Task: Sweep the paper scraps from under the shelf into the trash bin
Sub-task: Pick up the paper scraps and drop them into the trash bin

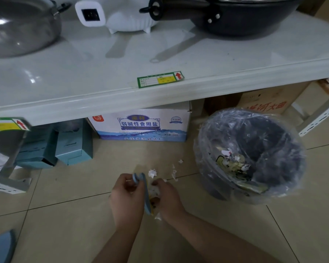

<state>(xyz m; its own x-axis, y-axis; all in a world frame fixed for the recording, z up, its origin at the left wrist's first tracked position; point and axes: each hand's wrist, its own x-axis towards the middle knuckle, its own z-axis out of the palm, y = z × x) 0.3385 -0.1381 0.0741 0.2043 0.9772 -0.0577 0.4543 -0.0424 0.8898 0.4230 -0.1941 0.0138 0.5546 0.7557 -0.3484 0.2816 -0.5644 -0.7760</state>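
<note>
While both hands work low on the tiled floor [65, 215], the left hand [124, 196] grips a small blue brush [143, 194] and the right hand [167, 198] clutches crumpled paper scraps [152, 173]; loose bits lie at twelve o'clock, and the lined trash bin [249, 154] stands at two o'clock beneath the shelf [103, 76].

A wok [245, 18], an appliance [122, 16] and a lidded pot [21, 25] are set on the shelf [103, 86]. Beneath it, a carton [142, 126] is placed between small boxes [72, 143] on the left and the trash bin [251, 156] on the right. Paper scraps [153, 173] are scattered on the floor [65, 215] before the carton; what seem to be more are seen inside the bin.
</note>
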